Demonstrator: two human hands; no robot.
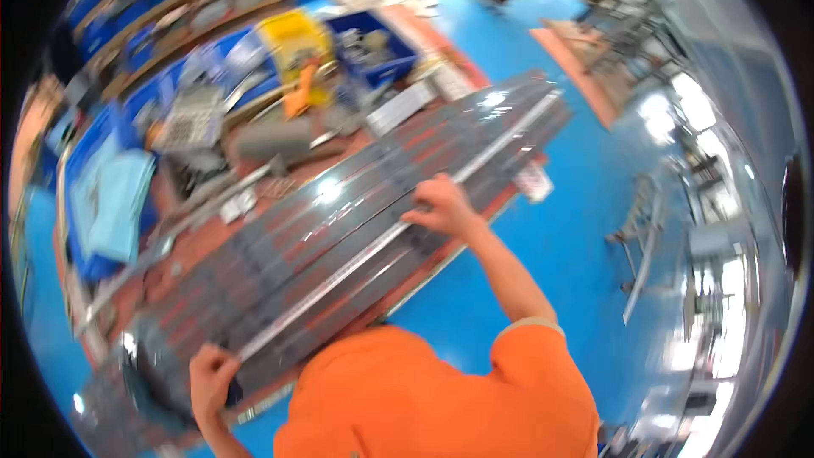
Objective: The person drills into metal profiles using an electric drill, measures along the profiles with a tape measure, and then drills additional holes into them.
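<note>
A long pale, narrow strip (pixel 331 282) runs diagonally across a long grey, shiny, film-like sheet or panel (pixel 280 242). My left hand (pixel 210 380) is closed at the strip's near-left end, thumb against fingers. Something small and dark shows beside that hand, too blurred to name. Farther along, my right hand (pixel 443 205) has its fingers curled closed at the strip, about midway along it. Beyond this hand the strip continues toward the panel's far-right end. Reddish bands show on or through the grey surface.
The panel lies on a reddish workbench (pixel 199 256). Behind it stand a yellow bin (pixel 292 34), a dark blue bin (pixel 397 58) of parts, and a blue tray with light-blue cloths (pixel 114 195). A grey roll (pixel 275 140) lies nearby. Blue floor (pixel 577 229) extends right.
</note>
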